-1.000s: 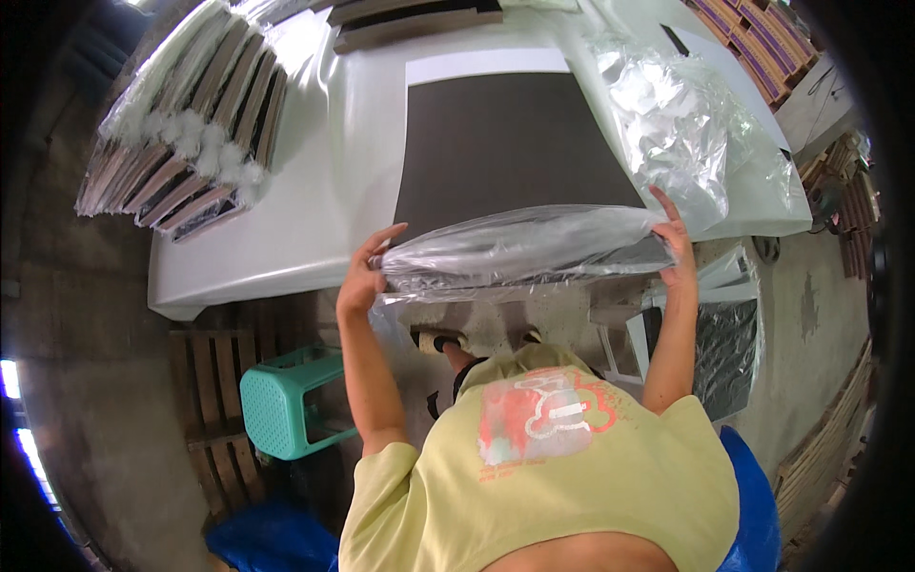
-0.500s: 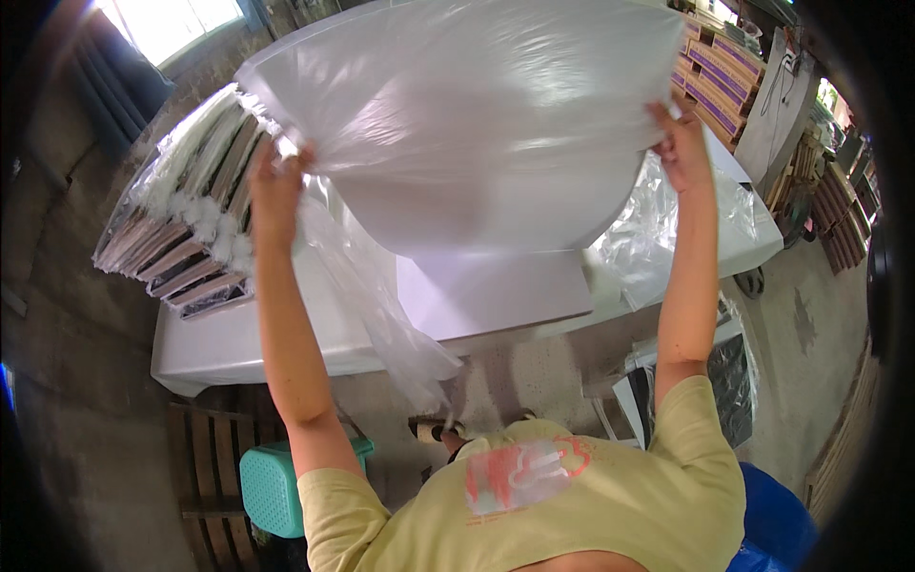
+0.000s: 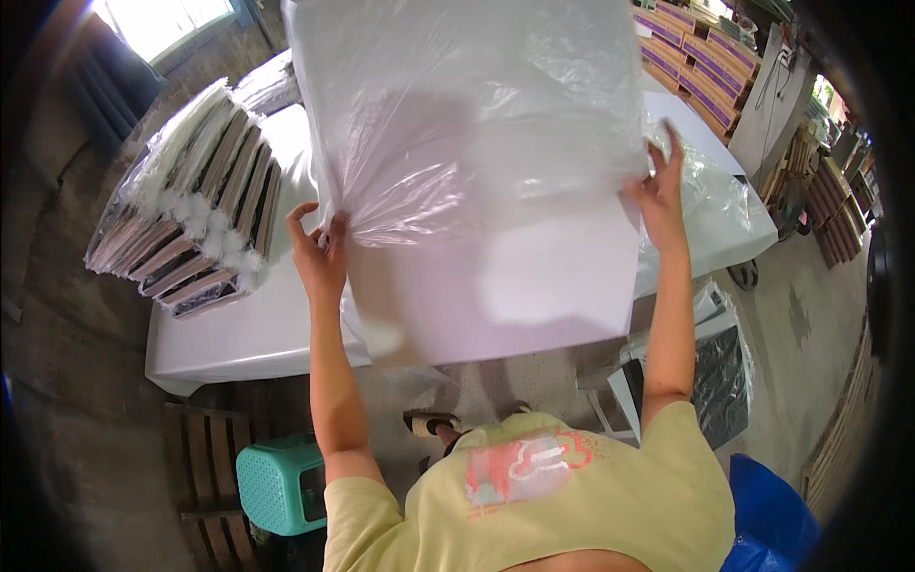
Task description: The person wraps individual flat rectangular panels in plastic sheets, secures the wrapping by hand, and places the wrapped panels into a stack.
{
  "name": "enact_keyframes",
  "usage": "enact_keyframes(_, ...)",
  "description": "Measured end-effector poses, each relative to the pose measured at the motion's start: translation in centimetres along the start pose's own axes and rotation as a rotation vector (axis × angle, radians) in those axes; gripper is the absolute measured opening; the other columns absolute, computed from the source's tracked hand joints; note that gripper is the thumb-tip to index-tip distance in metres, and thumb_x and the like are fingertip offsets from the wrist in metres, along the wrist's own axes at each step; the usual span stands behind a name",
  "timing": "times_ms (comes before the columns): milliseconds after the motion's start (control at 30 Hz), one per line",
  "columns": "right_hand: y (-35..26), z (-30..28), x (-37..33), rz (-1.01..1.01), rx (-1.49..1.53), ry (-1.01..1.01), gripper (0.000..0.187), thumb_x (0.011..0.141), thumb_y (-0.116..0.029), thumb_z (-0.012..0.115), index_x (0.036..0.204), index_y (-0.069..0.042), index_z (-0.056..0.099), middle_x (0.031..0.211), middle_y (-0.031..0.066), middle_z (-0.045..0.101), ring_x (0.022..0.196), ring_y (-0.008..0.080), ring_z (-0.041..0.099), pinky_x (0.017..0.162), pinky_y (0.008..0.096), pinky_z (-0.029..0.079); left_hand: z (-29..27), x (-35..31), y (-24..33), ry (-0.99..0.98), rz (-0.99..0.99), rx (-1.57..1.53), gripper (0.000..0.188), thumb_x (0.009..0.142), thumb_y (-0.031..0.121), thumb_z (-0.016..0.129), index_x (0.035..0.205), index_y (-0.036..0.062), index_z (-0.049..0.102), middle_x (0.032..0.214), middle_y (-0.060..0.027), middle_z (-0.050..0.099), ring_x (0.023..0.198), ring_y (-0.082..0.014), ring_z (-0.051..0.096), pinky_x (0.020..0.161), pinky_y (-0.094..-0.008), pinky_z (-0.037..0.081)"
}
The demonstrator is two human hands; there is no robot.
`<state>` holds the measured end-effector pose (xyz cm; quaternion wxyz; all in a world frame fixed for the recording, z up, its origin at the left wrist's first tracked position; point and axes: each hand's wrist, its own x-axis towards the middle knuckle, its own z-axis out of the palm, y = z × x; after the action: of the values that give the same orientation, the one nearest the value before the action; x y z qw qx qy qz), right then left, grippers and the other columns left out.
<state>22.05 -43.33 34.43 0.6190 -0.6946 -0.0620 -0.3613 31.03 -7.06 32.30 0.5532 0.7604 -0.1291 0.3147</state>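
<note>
A large white board or sheet [image 3: 562, 296] lies flat on the covered table in front of me. Over its far part stretches a clear plastic bag or film [image 3: 534, 124]. At the film's left edge my left hand [image 3: 319, 255] is closed in a pinch, and creases fan out from the thumb across the film. Opposite, my right hand [image 3: 662, 205] pinches the film's right edge beside the board, its upper fingers raised. The near part of the board shows bare between my forearms. The far end of the film runs out of the picture.
Plastic-wrapped flat panels [image 3: 181, 219] stand piled on the table's left. More clear film [image 3: 710, 181] lies at the right. Cartons [image 3: 705, 62] are stacked behind. Below are a green stool [image 3: 276, 486], wrapped dark panels [image 3: 720, 381] and a blue bag [image 3: 772, 515].
Both hands have come down toward me, the left also inward, drawing the film with them. The film now lies flatter over the board, and its loose tail no longer hangs by my left arm.
</note>
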Motion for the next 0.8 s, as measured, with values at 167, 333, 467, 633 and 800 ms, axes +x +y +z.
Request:
enact_keyframes(167, 9.9, -2.0, -7.4, 0.163, -0.563, -0.15, 0.056, 0.056, -0.007, 0.073, 0.107, -0.005, 0.048, 0.091, 0.0127, 0.059, 0.089, 0.0251, 0.056, 0.077, 0.0319, 0.043, -2.2, -7.9, -7.2, -0.202, -0.381, -0.083, 0.03, 0.078, 0.027, 0.062, 0.094, 0.0035, 0.053, 0.059, 0.0008, 0.042, 0.054, -0.0068, 0.035, 0.048, -0.0234, 0.03)
enact_keyframes(333, 15.1, -1.2, -13.8, 0.258, -0.929, -0.091, 0.029, 0.065, -0.004, 0.061, 0.092, -0.007, 0.049, 0.075, 0.0181, 0.059, 0.074, 0.0376, 0.057, 0.065, 0.0429, 0.044, -1.5, -16.5, -13.2, -0.509, -0.205, 0.622, 0.025, 0.068, 0.02, 0.065, 0.079, 0.0013, 0.052, 0.063, -0.0106, 0.053, 0.053, -0.029, 0.046, 0.052, -0.036, 0.037)
enact_keyframes(467, 14.9, -2.9, -15.9, 0.337, -1.193, -0.052, 0.021, 0.076, -0.009, 0.052, 0.096, -0.01, 0.044, 0.071, 0.0161, 0.058, 0.067, 0.0372, 0.056, 0.057, 0.046, 0.042, -1.7, -17.8, -13.0, -0.336, -0.326, 0.762, 0.015, 0.067, 0.012, 0.059, 0.073, 0.0018, 0.05, 0.069, -0.0129, 0.058, 0.063, -0.0357, 0.052, 0.056, -0.0403, 0.04)
enact_keyframes(633, 12.6, -4.1, -20.4, 0.186, -1.09, -0.029, 0.015, 0.083, -0.013, 0.046, 0.098, -0.013, 0.043, 0.066, 0.0149, 0.058, 0.06, 0.0372, 0.056, 0.052, 0.0463, 0.041, -3.2, -19.3, -9.6, -0.167, -0.471, 0.919, 0.018, 0.066, 0.01, 0.057, 0.08, 0.0042, 0.047, 0.073, -0.0144, 0.06, 0.069, -0.0364, 0.056, 0.062, -0.045, 0.042)
enact_keyframes(800, 7.2, -5.3, -27.0, 0.441, -1.095, -0.1, 0.026, 0.085, -0.014, 0.044, 0.111, -0.012, 0.043, 0.073, 0.0166, 0.06, 0.063, 0.0376, 0.056, 0.052, 0.0448, 0.041, -6.2, -25.8, -6.7, -0.249, -0.481, 0.877, 0.022, 0.067, 0.01, 0.056, 0.086, 0.003, 0.047, 0.076, -0.0172, 0.06, 0.07, -0.0375, 0.056, 0.06, -0.0436, 0.043)
